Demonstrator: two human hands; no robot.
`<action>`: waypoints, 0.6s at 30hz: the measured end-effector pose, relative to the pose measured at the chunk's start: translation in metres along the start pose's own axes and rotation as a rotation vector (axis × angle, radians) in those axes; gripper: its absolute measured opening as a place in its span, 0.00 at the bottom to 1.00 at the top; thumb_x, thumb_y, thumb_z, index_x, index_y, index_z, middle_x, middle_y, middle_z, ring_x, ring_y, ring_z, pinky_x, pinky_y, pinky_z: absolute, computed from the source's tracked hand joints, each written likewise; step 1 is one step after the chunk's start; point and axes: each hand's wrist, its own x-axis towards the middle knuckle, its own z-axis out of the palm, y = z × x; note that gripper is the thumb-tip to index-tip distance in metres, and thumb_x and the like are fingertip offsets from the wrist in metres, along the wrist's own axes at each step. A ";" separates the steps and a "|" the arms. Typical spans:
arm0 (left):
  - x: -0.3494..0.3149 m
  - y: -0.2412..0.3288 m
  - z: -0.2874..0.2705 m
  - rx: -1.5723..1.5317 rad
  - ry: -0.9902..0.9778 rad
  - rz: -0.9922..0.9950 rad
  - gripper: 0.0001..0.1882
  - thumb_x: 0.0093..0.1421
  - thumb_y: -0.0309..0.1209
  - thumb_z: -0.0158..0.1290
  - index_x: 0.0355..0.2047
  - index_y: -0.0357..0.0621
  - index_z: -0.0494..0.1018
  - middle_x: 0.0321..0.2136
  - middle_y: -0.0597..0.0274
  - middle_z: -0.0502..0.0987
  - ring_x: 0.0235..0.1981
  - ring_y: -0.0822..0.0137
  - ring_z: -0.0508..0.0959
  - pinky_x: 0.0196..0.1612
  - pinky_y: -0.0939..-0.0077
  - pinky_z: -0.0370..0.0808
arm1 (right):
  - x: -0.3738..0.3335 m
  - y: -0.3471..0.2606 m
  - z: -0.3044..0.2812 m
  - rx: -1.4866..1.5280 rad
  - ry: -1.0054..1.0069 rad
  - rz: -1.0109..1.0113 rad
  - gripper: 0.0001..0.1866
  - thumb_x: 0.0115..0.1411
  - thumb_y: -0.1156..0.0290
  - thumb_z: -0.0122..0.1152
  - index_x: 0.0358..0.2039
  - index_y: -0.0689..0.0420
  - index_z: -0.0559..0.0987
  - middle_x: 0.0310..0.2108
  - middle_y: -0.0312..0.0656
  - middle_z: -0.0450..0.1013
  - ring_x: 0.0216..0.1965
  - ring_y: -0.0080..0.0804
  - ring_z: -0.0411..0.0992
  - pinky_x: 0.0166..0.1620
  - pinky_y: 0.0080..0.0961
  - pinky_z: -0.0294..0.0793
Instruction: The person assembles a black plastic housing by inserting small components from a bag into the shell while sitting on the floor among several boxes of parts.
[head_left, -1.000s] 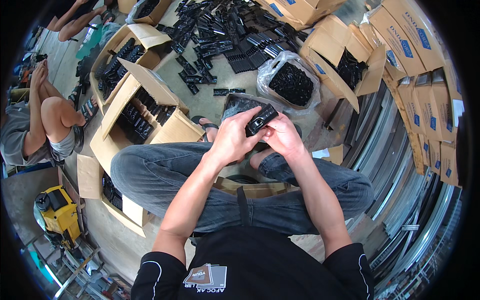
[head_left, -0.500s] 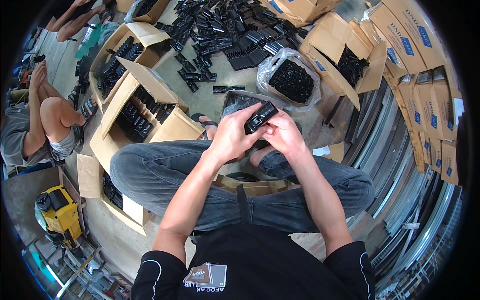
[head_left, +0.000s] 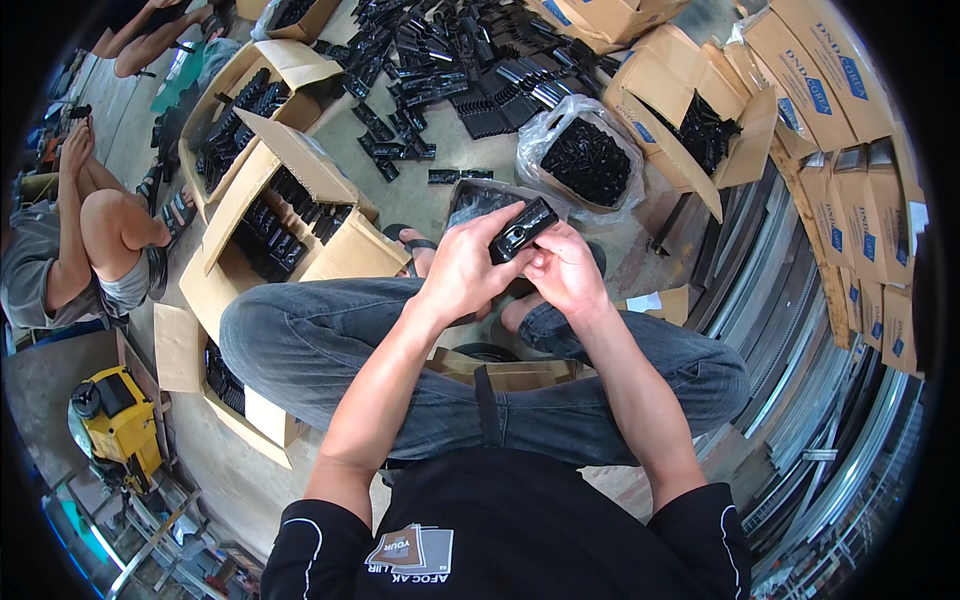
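Note:
A glossy black rectangular part [head_left: 524, 228] with an oval recess is held up in front of my knees. My left hand [head_left: 466, 262] grips it from the left, with the fingers behind and the thumb along its lower edge. My right hand [head_left: 568, 266] is closed at its right edge, thumb and fingertips pressed together there; the fingers behind the part are hidden. Just beyond my hands, an open box lined with clear plastic [head_left: 482, 196] sits on the floor. A clear plastic bag [head_left: 628, 200] full of small black pieces stands to its right.
Many similar black parts [head_left: 420, 90] lie on the floor ahead. Open cartons [head_left: 345, 255] of black parts stand at left, another carton [head_left: 745, 160] at right. Long metal profiles [head_left: 765, 290] and stacked boxes [head_left: 850, 215] line the right side. Another person [head_left: 95, 230] sits at far left.
The black part has tilted slightly, its far end a little higher and further right. Both hands keep nearly the same place and hold.

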 end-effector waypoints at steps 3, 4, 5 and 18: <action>0.001 0.001 -0.001 -0.008 -0.005 -0.013 0.29 0.54 0.27 0.64 0.57 0.35 0.72 0.42 0.46 0.82 0.45 0.59 0.83 0.49 0.68 0.77 | 0.000 0.000 0.001 -0.017 0.004 -0.013 0.08 0.65 0.77 0.53 0.43 0.59 0.77 0.35 0.38 0.77 0.25 0.16 0.68 0.29 0.15 0.69; 0.001 0.001 -0.001 -0.016 -0.012 -0.023 0.28 0.55 0.27 0.64 0.57 0.36 0.72 0.42 0.47 0.82 0.44 0.60 0.83 0.48 0.68 0.77 | 0.000 -0.001 0.001 -0.012 -0.010 -0.014 0.08 0.65 0.77 0.53 0.43 0.59 0.77 0.35 0.38 0.77 0.25 0.16 0.68 0.29 0.15 0.69; 0.001 0.001 -0.001 -0.017 -0.012 -0.024 0.28 0.55 0.27 0.64 0.57 0.36 0.72 0.42 0.47 0.82 0.44 0.60 0.83 0.48 0.68 0.77 | 0.000 -0.001 0.002 -0.008 -0.024 -0.015 0.07 0.65 0.77 0.54 0.43 0.59 0.78 0.35 0.38 0.77 0.25 0.16 0.68 0.30 0.15 0.69; 0.001 0.001 -0.002 -0.012 -0.011 -0.016 0.28 0.55 0.27 0.64 0.56 0.36 0.72 0.41 0.47 0.82 0.43 0.61 0.83 0.47 0.68 0.77 | -0.002 0.000 0.002 -0.041 0.007 -0.045 0.07 0.65 0.74 0.56 0.42 0.61 0.78 0.34 0.39 0.77 0.26 0.17 0.67 0.30 0.15 0.68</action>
